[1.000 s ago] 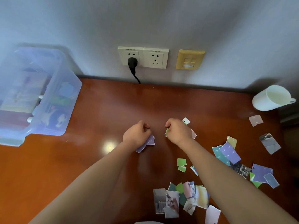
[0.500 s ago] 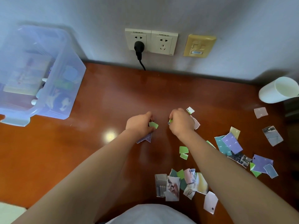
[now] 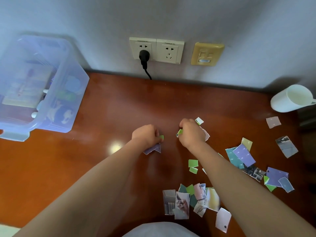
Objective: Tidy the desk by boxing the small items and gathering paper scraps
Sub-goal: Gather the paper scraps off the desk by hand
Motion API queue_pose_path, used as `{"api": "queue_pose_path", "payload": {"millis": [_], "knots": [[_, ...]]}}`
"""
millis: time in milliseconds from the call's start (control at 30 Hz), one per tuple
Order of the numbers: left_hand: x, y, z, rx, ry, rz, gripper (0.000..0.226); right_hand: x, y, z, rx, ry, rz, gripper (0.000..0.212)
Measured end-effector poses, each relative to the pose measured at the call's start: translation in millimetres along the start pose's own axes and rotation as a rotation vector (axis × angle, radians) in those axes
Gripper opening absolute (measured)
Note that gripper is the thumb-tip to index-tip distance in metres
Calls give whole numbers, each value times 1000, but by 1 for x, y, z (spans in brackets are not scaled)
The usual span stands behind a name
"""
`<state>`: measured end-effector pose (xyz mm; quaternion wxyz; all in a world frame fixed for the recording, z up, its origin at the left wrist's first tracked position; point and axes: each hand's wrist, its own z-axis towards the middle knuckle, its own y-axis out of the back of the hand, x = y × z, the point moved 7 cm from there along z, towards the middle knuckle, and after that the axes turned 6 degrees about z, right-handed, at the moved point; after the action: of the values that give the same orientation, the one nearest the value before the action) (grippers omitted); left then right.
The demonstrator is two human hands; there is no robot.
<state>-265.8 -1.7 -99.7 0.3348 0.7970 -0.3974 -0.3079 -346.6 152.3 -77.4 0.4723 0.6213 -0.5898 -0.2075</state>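
Head view: scraps (image 3: 244,156) litter desk (image 3: 119,108).

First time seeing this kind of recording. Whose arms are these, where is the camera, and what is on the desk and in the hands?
There is no robot: these are a person's two bare arms, filmed from one wide-angle camera worn on the head, looking down. The left hand grips purple scraps and a green piece; the right hand pinches a green scrap. On the wooden desk lie loose paper scraps, a translucent box of small items at the left, and a white cup at the right.
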Motion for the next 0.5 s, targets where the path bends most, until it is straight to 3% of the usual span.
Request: {"api": "queue_pose_path", "payload": {"millis": [200, 367, 500], "knots": [[-9, -11, 3, 21, 22, -348, 36, -9, -2, 2, -26, -12, 31, 20], [-22, -7, -1, 39, 54, -710, 26, -6, -1, 1, -9, 26, 61, 8], [-32, -4, 3, 40, 64, -891, 22, -17, -1, 1, -42, -37, 435, 12]]}}
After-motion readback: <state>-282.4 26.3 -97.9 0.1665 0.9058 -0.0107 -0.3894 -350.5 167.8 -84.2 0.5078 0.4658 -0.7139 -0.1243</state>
